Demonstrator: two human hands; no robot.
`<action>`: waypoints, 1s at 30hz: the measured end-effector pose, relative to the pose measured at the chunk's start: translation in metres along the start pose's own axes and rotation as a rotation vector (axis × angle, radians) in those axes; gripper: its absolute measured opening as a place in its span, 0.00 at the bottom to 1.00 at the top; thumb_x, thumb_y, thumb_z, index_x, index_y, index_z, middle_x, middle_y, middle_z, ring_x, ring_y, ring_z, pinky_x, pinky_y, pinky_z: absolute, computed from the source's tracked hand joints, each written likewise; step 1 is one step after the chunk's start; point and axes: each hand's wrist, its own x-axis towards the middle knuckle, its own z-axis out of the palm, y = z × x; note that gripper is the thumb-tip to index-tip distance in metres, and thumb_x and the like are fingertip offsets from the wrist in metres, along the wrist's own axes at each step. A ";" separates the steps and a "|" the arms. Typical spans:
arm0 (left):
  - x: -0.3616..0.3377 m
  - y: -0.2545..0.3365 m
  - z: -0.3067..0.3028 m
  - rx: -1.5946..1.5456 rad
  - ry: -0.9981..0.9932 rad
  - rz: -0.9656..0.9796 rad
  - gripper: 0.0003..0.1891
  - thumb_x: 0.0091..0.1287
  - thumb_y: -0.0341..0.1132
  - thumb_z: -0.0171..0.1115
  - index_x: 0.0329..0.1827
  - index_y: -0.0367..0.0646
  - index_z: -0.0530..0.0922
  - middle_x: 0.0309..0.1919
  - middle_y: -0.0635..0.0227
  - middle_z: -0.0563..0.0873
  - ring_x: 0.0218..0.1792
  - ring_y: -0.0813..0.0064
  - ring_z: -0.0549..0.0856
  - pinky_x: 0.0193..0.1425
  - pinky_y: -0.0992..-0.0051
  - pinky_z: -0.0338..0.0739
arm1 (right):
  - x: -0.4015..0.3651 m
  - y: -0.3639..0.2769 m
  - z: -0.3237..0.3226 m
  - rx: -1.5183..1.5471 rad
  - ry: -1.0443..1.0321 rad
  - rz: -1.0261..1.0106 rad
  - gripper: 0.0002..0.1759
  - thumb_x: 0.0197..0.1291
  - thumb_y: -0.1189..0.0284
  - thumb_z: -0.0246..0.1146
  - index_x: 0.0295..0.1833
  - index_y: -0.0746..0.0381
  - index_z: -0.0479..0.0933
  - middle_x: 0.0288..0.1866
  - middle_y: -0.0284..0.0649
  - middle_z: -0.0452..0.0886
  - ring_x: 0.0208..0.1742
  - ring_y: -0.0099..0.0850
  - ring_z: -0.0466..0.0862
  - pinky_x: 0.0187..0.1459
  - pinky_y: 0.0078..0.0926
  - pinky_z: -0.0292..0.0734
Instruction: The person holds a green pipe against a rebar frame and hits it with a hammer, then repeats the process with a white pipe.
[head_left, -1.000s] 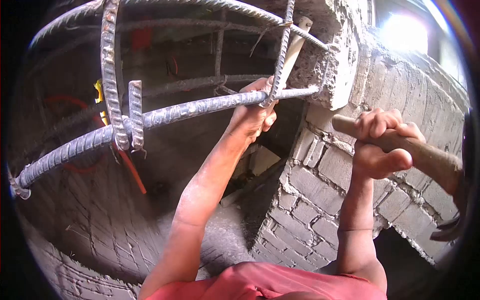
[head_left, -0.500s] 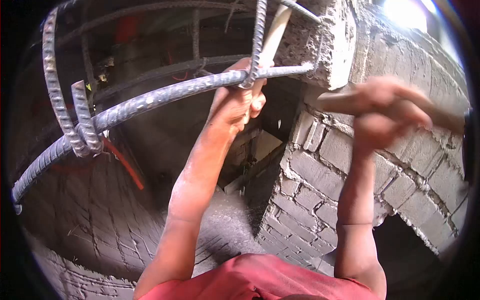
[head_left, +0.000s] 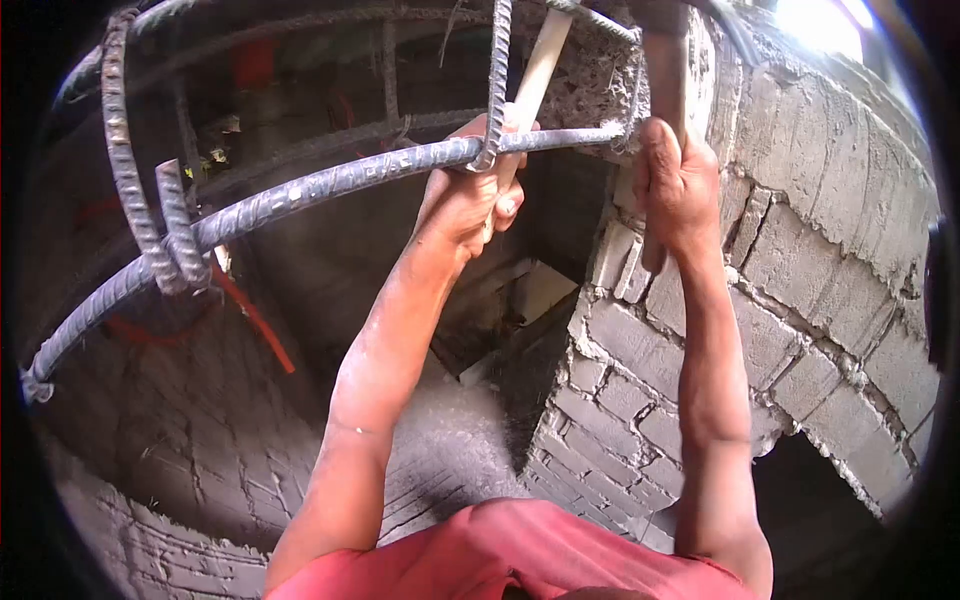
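My left hand (head_left: 475, 195) is wrapped round a pale rod (head_left: 543, 65), behind the long ribbed steel bar (head_left: 300, 190). The rod slants up to the rough concrete edge (head_left: 597, 85); its top end is near the upper bar. To the right, my right hand (head_left: 680, 188) grips a wooden handle (head_left: 667, 85), held nearly upright, with a dark head at the top edge of the view. An upright ribbed bar (head_left: 499, 80) crosses the long bar beside my left hand.
Bent rebar ends (head_left: 172, 225) hook over the long bar at the left. A red strip (head_left: 255, 325) hangs below them. A block wall (head_left: 800, 270) fills the right side, with a dark opening (head_left: 815, 490) low down. Rough floor (head_left: 450, 430) shows far below.
My right hand has swung left and up, turning the wooden handle from nearly level to upright. My left hand keeps its hold, and the view has shifted slightly.
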 end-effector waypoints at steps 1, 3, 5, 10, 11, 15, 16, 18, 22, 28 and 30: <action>-0.002 -0.001 -0.001 -0.005 0.005 -0.042 0.25 0.69 0.58 0.64 0.55 0.45 0.79 0.30 0.77 0.77 0.12 0.87 0.73 0.11 0.83 0.62 | -0.006 -0.009 -0.003 0.034 0.078 -0.011 0.21 0.75 0.51 0.55 0.43 0.60 0.75 0.22 0.30 0.73 0.19 0.19 0.73 0.21 0.21 0.70; 0.004 0.000 -0.002 0.000 -0.010 -0.041 0.24 0.69 0.60 0.63 0.53 0.49 0.78 0.29 0.77 0.77 0.13 0.88 0.73 0.11 0.83 0.61 | -0.009 -0.027 -0.017 0.228 0.115 -0.048 0.18 0.75 0.55 0.57 0.48 0.61 0.75 0.24 0.30 0.74 0.20 0.18 0.73 0.21 0.17 0.68; 0.006 -0.002 -0.003 -0.006 -0.016 -0.038 0.23 0.69 0.60 0.63 0.52 0.50 0.78 0.29 0.77 0.77 0.13 0.88 0.73 0.11 0.83 0.61 | -0.012 -0.042 -0.024 0.386 0.342 -0.236 0.22 0.75 0.48 0.54 0.48 0.59 0.73 0.27 0.34 0.74 0.22 0.22 0.74 0.23 0.23 0.71; 0.003 0.001 -0.002 -0.031 -0.010 -0.041 0.23 0.68 0.58 0.65 0.50 0.49 0.78 0.29 0.76 0.77 0.13 0.87 0.72 0.11 0.83 0.62 | -0.006 -0.038 -0.028 0.808 0.321 -0.419 0.31 0.71 0.38 0.50 0.46 0.58 0.72 0.29 0.33 0.73 0.26 0.26 0.75 0.30 0.31 0.77; 0.005 0.003 -0.001 -0.036 -0.003 -0.036 0.23 0.68 0.58 0.65 0.50 0.49 0.78 0.29 0.76 0.77 0.13 0.87 0.72 0.11 0.83 0.62 | -0.003 0.005 -0.011 0.149 0.381 -0.533 0.22 0.74 0.49 0.54 0.45 0.59 0.74 0.30 0.33 0.75 0.25 0.24 0.75 0.29 0.29 0.76; 0.006 0.004 0.000 -0.018 0.042 -0.065 0.23 0.69 0.57 0.65 0.52 0.48 0.79 0.30 0.76 0.76 0.14 0.87 0.72 0.12 0.83 0.62 | 0.003 -0.032 -0.016 0.031 0.055 -0.089 0.16 0.77 0.59 0.52 0.44 0.61 0.75 0.26 0.33 0.76 0.24 0.20 0.75 0.25 0.21 0.72; 0.002 -0.002 -0.002 -0.018 0.051 -0.075 0.22 0.70 0.57 0.64 0.53 0.48 0.79 0.30 0.75 0.76 0.14 0.87 0.72 0.12 0.83 0.63 | -0.007 -0.038 -0.022 0.208 0.065 -0.047 0.17 0.77 0.58 0.53 0.44 0.61 0.75 0.25 0.32 0.75 0.24 0.19 0.76 0.24 0.20 0.71; 0.006 -0.002 -0.008 -0.050 -0.023 -0.080 0.20 0.72 0.56 0.62 0.49 0.48 0.78 0.30 0.75 0.77 0.14 0.86 0.72 0.12 0.82 0.63 | -0.006 -0.043 -0.036 0.327 0.354 -0.342 0.26 0.75 0.46 0.51 0.43 0.60 0.73 0.27 0.33 0.73 0.21 0.20 0.73 0.23 0.18 0.71; 0.005 0.001 -0.003 -0.012 -0.025 -0.035 0.20 0.72 0.57 0.61 0.46 0.48 0.77 0.29 0.74 0.77 0.14 0.85 0.72 0.12 0.81 0.62 | -0.002 -0.065 -0.063 0.970 0.238 -0.567 0.34 0.68 0.34 0.50 0.40 0.57 0.73 0.30 0.31 0.72 0.31 0.27 0.76 0.38 0.37 0.76; 0.005 0.000 -0.003 -0.004 -0.002 -0.019 0.20 0.71 0.57 0.63 0.47 0.50 0.76 0.30 0.75 0.77 0.13 0.85 0.72 0.11 0.81 0.61 | -0.004 -0.020 -0.016 0.100 0.087 0.019 0.22 0.75 0.51 0.56 0.45 0.61 0.76 0.24 0.32 0.75 0.17 0.20 0.71 0.19 0.20 0.67; 0.003 -0.001 -0.002 0.032 0.024 -0.073 0.19 0.71 0.58 0.62 0.46 0.52 0.75 0.29 0.75 0.77 0.13 0.85 0.72 0.10 0.80 0.61 | -0.013 -0.028 -0.027 0.264 0.299 -0.094 0.20 0.75 0.53 0.57 0.46 0.61 0.75 0.30 0.35 0.77 0.22 0.21 0.75 0.22 0.19 0.70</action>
